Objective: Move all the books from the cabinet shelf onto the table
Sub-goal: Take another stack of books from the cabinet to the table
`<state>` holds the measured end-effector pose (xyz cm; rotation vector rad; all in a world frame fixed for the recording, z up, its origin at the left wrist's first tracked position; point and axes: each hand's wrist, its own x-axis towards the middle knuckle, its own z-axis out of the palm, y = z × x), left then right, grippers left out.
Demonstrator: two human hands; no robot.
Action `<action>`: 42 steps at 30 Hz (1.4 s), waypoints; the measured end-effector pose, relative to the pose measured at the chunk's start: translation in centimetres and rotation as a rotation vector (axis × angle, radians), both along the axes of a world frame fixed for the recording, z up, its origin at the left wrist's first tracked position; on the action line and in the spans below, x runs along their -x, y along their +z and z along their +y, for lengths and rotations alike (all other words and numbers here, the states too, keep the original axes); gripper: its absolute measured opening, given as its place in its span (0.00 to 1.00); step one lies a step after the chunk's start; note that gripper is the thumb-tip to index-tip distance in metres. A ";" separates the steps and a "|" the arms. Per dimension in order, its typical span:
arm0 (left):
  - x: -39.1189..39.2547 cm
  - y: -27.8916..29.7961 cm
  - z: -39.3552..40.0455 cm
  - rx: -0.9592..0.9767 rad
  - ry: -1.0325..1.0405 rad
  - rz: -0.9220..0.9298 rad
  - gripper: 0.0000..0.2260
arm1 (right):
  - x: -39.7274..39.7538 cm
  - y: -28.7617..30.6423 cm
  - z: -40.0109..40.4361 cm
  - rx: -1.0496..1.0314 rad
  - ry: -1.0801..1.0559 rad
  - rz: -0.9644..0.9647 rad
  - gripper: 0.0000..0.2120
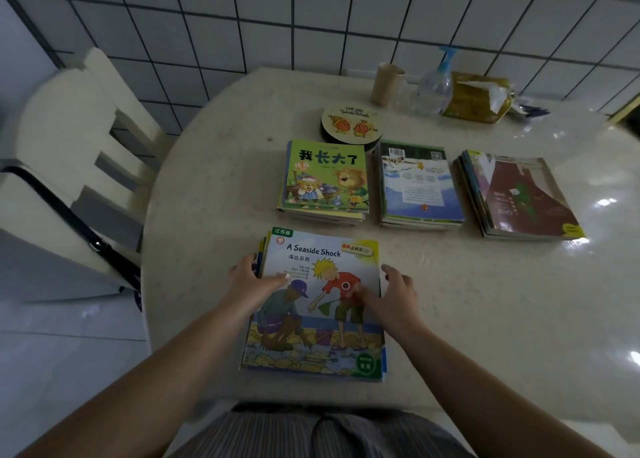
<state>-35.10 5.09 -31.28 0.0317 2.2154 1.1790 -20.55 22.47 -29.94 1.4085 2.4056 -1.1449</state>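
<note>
A stack of thin picture books, topped by "A Seaside Shock", lies flat on the pale round table close to its near edge. My left hand holds the stack's left edge, thumb on the cover and fingers curled round the side. My right hand lies against the right edge, thumb on the cover, fingers stretched out along the tabletop. Farther back are three more book stacks in a row: a green-covered one, a blue-and-white one and a maroon-covered one. The cabinet is out of view.
A round illustrated disc lies behind the green stack. At the back by the tiled wall stand a paper cup, a clear bottle and a yellow packet. A cream chair with a black strap stands left of the table.
</note>
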 end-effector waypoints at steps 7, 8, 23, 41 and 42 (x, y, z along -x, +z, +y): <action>-3.0 2.4 -1.0 -0.051 0.089 0.253 0.26 | 0.3 2.3 0.2 -0.030 0.094 0.316 0.25; -3.8 2.7 -1.1 -0.062 0.124 0.262 0.26 | 0.0 2.7 0.1 -0.029 0.136 0.345 0.24; -23.1 2.8 -2.1 -0.372 0.697 0.131 0.11 | -9.7 3.8 1.2 0.106 0.697 0.426 0.24; -49.2 2.8 -11.1 -0.438 1.325 0.142 0.19 | -21.5 3.3 -12.8 0.308 1.430 0.336 0.25; -50.9 2.8 -11.5 -0.437 1.358 0.157 0.19 | -22.6 3.5 -13.8 0.307 1.473 0.337 0.25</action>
